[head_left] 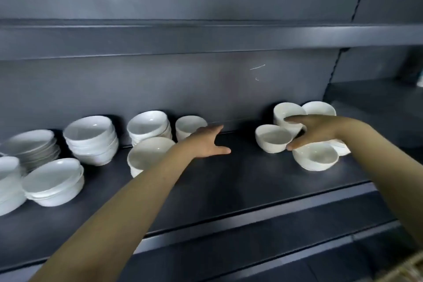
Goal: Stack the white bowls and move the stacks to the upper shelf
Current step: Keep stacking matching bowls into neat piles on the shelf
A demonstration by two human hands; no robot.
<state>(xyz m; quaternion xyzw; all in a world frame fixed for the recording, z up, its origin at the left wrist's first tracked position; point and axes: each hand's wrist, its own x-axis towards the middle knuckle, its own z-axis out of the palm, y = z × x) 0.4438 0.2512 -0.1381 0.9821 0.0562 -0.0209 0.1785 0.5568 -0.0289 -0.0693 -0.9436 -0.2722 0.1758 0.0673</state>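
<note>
Left hand (206, 142) spread open above lower shelf (240, 178), stacked white bowls (148, 122) just left of it, right hand (315, 131) among loose white bowls (273, 139), forefinger on one rim, grip impossible to tell, upper shelf (206, 39) above both hands

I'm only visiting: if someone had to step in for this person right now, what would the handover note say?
Left hand: open, holding nothing, above the middle of the lower shelf.
Right hand: fingers spread over the loose bowls at the right, forefinger across a rear bowl's rim; no firm grip shows.
Done: several stacks stand at the left of the lower shelf.
Left: stack the right-hand bowls, then lift every stack to the upper shelf; no bowls show on it from here.
</note>
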